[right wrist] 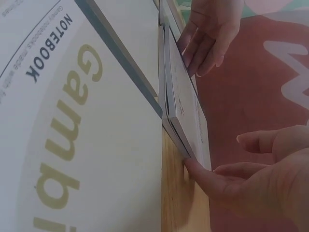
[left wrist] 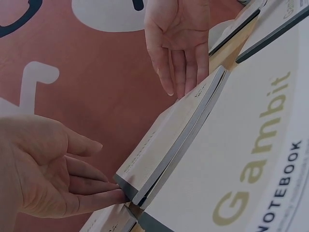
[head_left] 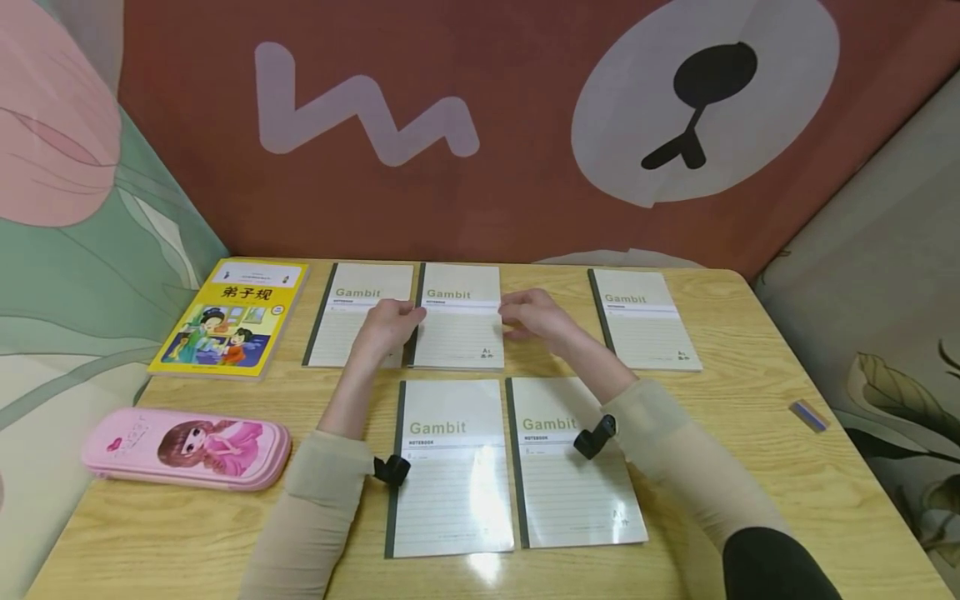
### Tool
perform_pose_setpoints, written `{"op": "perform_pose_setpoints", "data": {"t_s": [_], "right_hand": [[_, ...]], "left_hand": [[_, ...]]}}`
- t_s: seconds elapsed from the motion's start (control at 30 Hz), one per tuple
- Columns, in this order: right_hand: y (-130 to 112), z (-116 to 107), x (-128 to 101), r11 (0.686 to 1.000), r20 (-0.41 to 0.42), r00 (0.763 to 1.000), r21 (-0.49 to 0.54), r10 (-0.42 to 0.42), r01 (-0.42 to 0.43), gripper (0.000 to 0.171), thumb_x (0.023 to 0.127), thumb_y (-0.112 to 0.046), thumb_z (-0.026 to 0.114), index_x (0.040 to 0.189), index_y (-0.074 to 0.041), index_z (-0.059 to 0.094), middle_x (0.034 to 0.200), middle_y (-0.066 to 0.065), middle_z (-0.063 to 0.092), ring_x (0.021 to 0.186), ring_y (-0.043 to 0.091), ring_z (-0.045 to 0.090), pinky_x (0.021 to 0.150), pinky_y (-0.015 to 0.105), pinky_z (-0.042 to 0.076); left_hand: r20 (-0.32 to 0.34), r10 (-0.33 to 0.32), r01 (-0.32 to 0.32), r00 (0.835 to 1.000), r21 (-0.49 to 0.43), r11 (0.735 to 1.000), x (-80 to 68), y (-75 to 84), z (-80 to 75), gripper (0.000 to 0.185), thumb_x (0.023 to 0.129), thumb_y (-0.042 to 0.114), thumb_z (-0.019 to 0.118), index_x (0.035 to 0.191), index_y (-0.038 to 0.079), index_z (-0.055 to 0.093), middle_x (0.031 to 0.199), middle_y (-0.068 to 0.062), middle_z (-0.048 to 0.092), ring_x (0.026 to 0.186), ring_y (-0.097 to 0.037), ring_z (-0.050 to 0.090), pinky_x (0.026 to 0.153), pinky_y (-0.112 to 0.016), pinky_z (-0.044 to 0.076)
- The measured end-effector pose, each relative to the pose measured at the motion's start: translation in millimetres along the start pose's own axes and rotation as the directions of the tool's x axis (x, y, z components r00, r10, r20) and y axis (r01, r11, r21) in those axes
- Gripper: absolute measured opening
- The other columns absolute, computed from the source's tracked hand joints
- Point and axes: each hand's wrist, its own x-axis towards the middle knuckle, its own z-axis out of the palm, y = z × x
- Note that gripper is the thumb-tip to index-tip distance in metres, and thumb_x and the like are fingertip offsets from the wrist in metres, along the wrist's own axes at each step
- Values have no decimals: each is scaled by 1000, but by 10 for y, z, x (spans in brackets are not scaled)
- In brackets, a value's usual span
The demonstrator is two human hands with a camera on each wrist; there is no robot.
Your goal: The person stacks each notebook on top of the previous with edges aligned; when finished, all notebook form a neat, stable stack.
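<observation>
Wood table against a red-brown cartoon backdrop. Five "Gambit" notebooks laid flat: three in the far row, two near. Both hands are on the middle far notebook, cream cover, dark green spine, ruled lower part, white band under the title. Left hand sits at its spine edge, right hand at the opposite edge; fingers straight, tips touching the edges, not curled round anything. The wrist views show that edge as two stacked layers, maybe two notebooks, hard to tell. Left neighbour notebook lies just beside it, far-right notebook well apart. Yellow picture book at far left, pink pencil case near left, small eraser at right.
</observation>
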Motion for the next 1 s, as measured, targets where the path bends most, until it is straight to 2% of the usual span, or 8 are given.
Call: {"op": "perform_pose_setpoints", "data": {"t_s": [0.5,0.73,0.87,1.0], "right_hand": [[22,-20,-11,999,13,1000,41,-17,17,56,103,-6,53,154,10,35,169,18,28,147,36,43,118,46,47],[114,-174,-131,998,73,996,34,-50,48,61,106,-8,51,159,5,26,163,24,35,146,40,44,120,49,44],[207,-409,-299,993,122,987,-30,-107,111,62,107,-14,52,161,3,25,161,26,39,146,42,45,120,53,43],[320,-696,-532,984,123,981,-87,-147,159,61,108,-21,53,160,1,29,158,27,44,143,44,48,117,55,45]], "left_hand": [[-7,40,-40,999,-20,999,-32,-17,-12,59,108,36,49,156,3,41,163,-17,42,152,-36,39,125,-51,35],[-16,83,-83,996,-33,996,-56,-69,-61,61,108,37,48,159,5,36,160,-18,46,148,-37,45,122,-53,39],[-39,188,-190,981,-49,981,-115,-59,-31,61,108,37,48,159,6,37,155,-18,51,144,-36,50,119,-52,44],[-59,329,-332,943,-71,940,-280,64,156,55,109,36,47,156,9,44,152,-14,56,137,-33,56,114,-50,49]]}}
